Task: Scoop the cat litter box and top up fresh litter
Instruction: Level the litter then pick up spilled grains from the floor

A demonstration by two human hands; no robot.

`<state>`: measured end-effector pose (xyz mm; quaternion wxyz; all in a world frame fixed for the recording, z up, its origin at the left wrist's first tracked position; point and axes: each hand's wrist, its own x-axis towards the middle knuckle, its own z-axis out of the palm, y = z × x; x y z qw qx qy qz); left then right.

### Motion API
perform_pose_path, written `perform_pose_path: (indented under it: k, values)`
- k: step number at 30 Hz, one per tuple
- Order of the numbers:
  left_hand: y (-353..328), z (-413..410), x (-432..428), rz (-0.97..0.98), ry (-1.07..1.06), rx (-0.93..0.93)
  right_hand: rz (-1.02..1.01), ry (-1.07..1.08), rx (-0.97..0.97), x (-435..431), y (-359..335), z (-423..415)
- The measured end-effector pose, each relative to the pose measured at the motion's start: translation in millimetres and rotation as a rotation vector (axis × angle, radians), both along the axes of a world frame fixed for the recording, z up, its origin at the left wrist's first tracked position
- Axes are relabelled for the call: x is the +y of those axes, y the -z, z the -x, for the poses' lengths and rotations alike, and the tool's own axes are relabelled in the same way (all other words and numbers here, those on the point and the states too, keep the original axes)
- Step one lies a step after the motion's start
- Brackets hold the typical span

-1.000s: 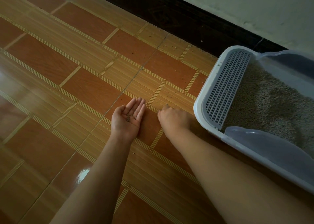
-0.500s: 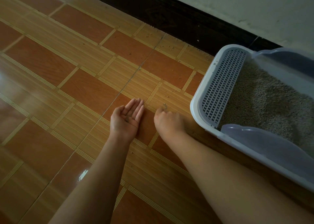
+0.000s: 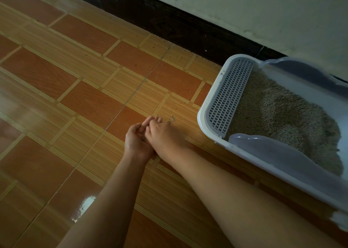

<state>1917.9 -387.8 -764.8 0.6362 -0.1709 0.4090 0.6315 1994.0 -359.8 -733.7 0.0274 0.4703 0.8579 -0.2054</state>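
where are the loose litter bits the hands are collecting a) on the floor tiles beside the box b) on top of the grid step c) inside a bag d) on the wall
a: stray litter bits lie on the floor tiles just past the right hand, left of the litter box.

Both bare forearms stretched forward, low and converging. Left hand (image 3: pixel 136 141) palm up, cupped, fingers loosely curled. Right hand (image 3: pixel 162 135) palm down, touching the left, fingertips bunched over its fingers.
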Motion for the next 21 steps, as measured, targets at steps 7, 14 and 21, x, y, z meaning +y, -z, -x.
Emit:
perform_pose_path:
  k: [7, 14, 21]
  values:
    - [-3, -12, 1, -0.028, 0.014, -0.026, -0.063, -0.140, -0.098, -5, -11, -7]
    - [-7, -23, 8, -0.049, -0.032, -0.062, -0.053, -0.042, -0.050, 2, -23, -26]
    - [-20, -28, 18, -0.064, -0.030, -0.044, -0.001, 0.153, 0.046, 12, -34, -44]
